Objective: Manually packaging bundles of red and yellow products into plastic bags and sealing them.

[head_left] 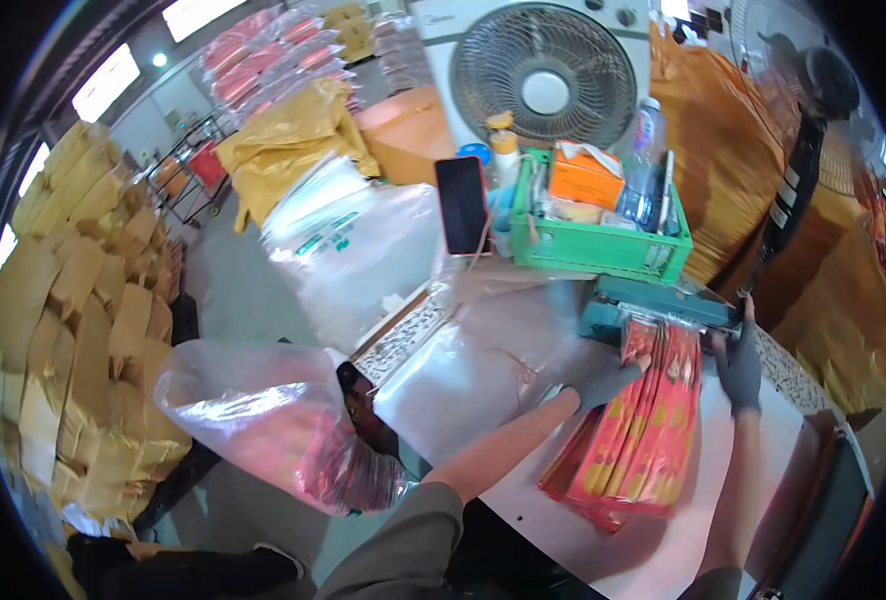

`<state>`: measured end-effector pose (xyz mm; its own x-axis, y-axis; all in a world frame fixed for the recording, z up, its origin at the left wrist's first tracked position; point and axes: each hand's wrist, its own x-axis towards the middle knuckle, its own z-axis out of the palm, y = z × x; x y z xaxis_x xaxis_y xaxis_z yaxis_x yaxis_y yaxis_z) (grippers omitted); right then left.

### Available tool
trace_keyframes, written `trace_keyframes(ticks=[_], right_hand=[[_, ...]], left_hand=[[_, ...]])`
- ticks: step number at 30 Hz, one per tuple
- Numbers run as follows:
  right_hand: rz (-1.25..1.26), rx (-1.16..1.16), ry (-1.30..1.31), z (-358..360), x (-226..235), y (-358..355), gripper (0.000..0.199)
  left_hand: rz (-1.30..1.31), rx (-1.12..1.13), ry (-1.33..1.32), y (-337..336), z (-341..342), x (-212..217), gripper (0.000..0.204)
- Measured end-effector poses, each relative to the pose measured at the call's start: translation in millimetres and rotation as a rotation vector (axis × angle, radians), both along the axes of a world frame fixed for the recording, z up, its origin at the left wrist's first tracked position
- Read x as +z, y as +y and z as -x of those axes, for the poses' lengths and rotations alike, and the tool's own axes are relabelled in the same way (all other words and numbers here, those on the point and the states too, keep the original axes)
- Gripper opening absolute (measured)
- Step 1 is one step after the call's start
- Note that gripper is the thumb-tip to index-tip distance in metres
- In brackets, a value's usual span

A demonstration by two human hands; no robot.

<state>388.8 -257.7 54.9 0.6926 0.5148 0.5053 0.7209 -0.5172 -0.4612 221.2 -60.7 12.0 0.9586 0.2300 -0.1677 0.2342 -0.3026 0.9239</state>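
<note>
My left hand [608, 386], in a grey glove with bare fingertips, grips the upper left edge of a bundle of long red and gold plastic packets [653, 425]. Those packets fan out over a white work surface [538, 520]. Their far ends meet a teal bar-shaped device [635, 306], which looks like a bag sealer. Beside the device's right end is my right hand [741, 372], also grey-gloved, its fingers stretched out and slightly blurred. Whether it touches the device I cannot tell.
Behind the device stands a green crate [603, 248] with a bottle and an orange box. A phone [461, 205] leans beside it, near a large fan [543, 92]. Clear bags [363, 250] lie left; a bag of red packets [293, 425] hangs at the table's left side.
</note>
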Motion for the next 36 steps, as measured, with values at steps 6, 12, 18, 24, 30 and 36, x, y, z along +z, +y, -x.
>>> trace_keyframes(ticks=[6,12,18,24,30,36], right_hand=[[-0.438,0.251,0.875,129.8,-55.2,-65.2,0.089],[-0.742,0.47,1.482,219.3,-96.5,-68.9,0.074],[-0.85,0.712,1.646,295.2,-37.7,34.0,0.064],[-0.807,1.109,1.741,331.9,96.0,192.2,0.058],[-0.663,1.189,0.731,377.9,137.4,349.3,0.052],[-0.189,1.562,0.827,456.8,114.5,386.3,0.07]], left_hand=[[-0.627,0.115,-0.453,-27.8,61.5,23.4,0.041],[0.848,-0.021,-0.244,-30.0,130.1,33.3,0.051],[0.339,0.139,-0.296,39.8,233.5,48.3,0.052],[-0.887,0.88,-0.156,147.8,433.6,213.8,0.038],[-0.899,0.911,0.647,244.0,566.1,219.2,0.034],[-0.231,1.076,0.035,281.6,621.2,163.6,0.054]])
